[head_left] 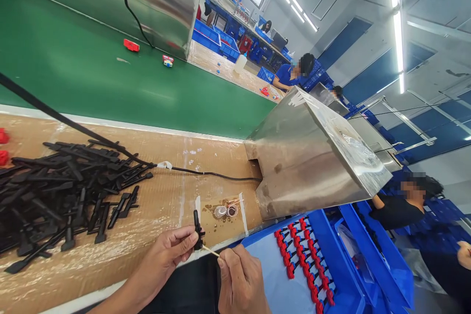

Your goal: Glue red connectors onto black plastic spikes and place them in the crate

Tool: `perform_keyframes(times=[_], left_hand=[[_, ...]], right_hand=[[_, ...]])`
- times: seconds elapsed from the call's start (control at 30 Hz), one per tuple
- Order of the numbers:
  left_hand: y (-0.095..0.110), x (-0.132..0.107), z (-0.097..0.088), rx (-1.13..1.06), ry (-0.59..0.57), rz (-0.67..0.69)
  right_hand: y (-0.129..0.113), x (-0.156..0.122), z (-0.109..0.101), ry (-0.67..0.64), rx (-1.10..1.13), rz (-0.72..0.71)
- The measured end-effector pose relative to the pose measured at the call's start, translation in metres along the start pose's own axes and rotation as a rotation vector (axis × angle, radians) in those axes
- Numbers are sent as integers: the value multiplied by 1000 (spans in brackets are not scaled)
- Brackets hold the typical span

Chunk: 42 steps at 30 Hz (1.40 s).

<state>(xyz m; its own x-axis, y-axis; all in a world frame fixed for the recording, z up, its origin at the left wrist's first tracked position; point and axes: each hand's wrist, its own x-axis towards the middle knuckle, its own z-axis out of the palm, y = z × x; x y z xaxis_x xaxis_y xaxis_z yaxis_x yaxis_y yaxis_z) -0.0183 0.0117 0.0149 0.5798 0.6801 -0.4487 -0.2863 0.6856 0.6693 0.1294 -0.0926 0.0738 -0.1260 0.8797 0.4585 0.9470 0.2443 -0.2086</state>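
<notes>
My left hand [167, 255] pinches a small black plastic part [197, 229] and holds it upright at the near edge of the bench. In my right hand [241, 279] is a thin wooden stick [210, 250], its tip touching the lower end of the black part. Just beyond, two small round caps [225, 211] hold a little liquid on the cardboard-covered bench [162, 201]. A large heap of black plastic parts [62, 196] lies to the left. A blue tray [331, 255] at the right holds rows of black parts with red tips [303, 260].
A steel hood [312, 157] covers the green conveyor belt [110, 78] straight ahead. A black cable [206, 173] runs across the bench. Red pieces lie on the belt and at the far left edge. Other people sit at benches with blue crates to the right and behind.
</notes>
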Motion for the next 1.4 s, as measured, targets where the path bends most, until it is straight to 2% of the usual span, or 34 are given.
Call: perform_keyframes(times=[0.3, 0.53, 0.7, 0.9, 1.13, 1.4], left_hand=[[-13, 4, -4, 272, 128, 226], [-9, -1, -2, 386, 143, 346], [-14, -1, -8, 364, 46, 319], [-14, -1, -13, 263, -74, 265], [-3, -10, -5, 25, -40, 47], [-13, -8, -4, 26, 24, 4]], right_hand=[[-12, -4, 8, -40, -26, 33], [-19, -6, 22, 83, 0, 134], [-12, 0, 16, 34, 13, 155], [-5, 5, 13, 78, 116, 214], [-7, 1, 8, 41, 155, 227], [-21, -3, 8, 58, -30, 62]])
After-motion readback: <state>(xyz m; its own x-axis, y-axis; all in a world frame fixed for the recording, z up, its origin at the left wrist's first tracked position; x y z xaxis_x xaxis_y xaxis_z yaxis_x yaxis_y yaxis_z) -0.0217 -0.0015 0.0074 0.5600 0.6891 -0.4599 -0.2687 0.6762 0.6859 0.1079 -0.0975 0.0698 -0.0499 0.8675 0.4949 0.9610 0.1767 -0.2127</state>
